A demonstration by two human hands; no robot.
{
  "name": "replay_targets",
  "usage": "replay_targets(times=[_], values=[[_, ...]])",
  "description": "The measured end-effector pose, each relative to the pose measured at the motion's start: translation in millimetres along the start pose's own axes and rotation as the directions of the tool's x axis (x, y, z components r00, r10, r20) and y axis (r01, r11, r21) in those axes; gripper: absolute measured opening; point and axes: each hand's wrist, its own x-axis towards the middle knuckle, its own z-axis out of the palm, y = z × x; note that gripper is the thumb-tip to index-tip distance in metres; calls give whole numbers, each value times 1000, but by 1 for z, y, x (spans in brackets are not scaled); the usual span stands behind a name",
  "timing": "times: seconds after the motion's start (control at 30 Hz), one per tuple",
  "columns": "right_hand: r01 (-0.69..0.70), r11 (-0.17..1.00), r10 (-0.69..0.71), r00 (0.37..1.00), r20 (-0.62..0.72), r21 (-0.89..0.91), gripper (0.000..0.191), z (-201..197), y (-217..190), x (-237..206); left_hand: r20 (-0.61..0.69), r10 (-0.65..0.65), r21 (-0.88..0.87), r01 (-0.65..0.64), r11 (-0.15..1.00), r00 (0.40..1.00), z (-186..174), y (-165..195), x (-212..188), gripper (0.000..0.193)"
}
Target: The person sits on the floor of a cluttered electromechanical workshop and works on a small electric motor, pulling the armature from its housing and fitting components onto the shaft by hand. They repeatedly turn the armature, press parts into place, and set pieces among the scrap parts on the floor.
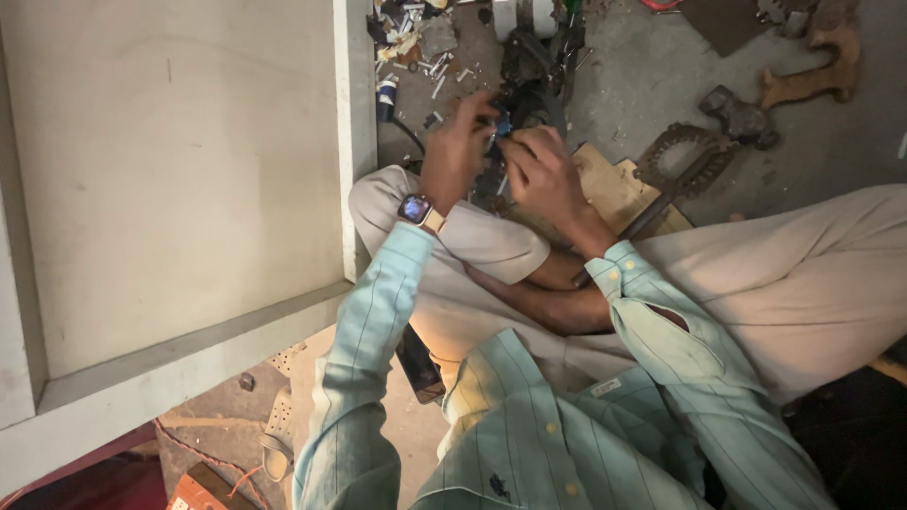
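Nearest the camera, pale green shirt sleeves (529, 416) run out over crossed legs in beige trousers (784, 283), the person seated on the floor beside a large pale board (170, 189) at the left. Just beyond the knees, the left hand (456, 151), a wristwatch (417, 209) on its wrist, and the right hand (540, 172) meet, fingers pinched narrowly around a small blue part (502, 123) on a dark mechanical piece (534, 94) lying on the floor. This looks like fine fitting or loosening work in mid-step; the next move probably calls for steady fingertip pressure and a firm hold. Farther off lie scattered small scraps (420, 47), a rusty chain ring (685, 161) at the right and a brown figure-shaped piece (812, 71).
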Motion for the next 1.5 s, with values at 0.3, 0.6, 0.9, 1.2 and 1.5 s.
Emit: replay_targets(times=[0.3, 0.6, 0.9, 1.2, 1.5], values=[[-176, 975, 164, 982, 93, 137, 37, -9, 13, 11, -167, -59, -229, 20, 973, 984, 18, 23, -37, 37], [-114, 989, 102, 987, 122, 92, 20, -9, 16, 22, -205, 107, 132, -81, 988, 973, 17, 24, -30, 24], [-117, 991, 108, 987, 115, 65, 15, -2, 17, 14, -234, 71, 100, -48, 994, 970, 13, 27, -25, 15], [-35, 997, 38, 999, 32, -76, 16, 18, 13, -5, -189, 38, 12, -36, 999, 981, 4, 27, -13, 10], [-151, 984, 153, 988, -21, 97, 11, 6, 1, 1, -121, -85, -117, 71, 991, 989, -2, 13, -7, 12]])
